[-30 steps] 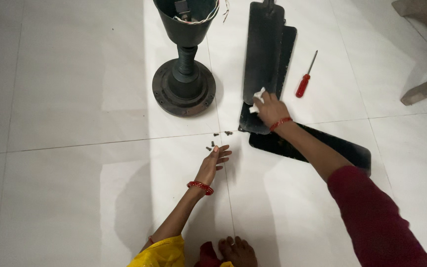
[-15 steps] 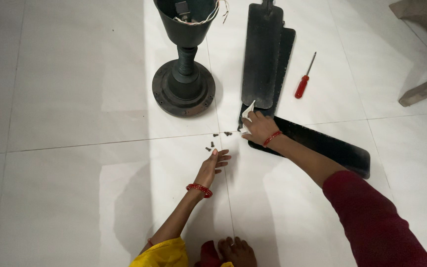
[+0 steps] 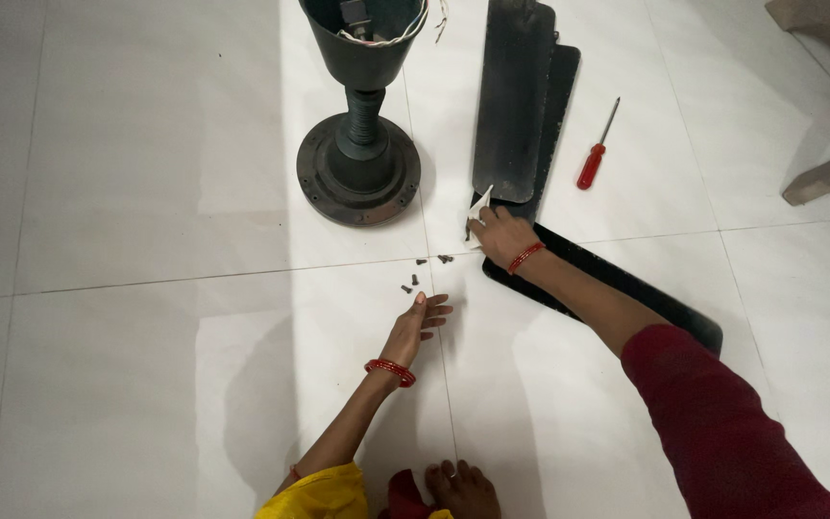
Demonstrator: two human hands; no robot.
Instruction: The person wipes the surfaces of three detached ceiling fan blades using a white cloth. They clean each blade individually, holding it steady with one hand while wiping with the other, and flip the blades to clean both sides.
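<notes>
right hand point(image 3: 498, 234) fingers pinch white cloth point(image 3: 480, 205) on fan blade point(image 3: 617, 284) | left hand point(image 3: 419, 319) fingers spread, empty

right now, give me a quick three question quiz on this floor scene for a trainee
1. True or false: the right hand holds a white cloth at the near end of the dark fan blades.
2. Which lies right of the blades? A) red-handled screwdriver B) hammer C) pliers
3. Fill in: the left hand rests open on the floor just short of the small dark ____.

Key: 1 true; 2 A; 3 screws
</notes>
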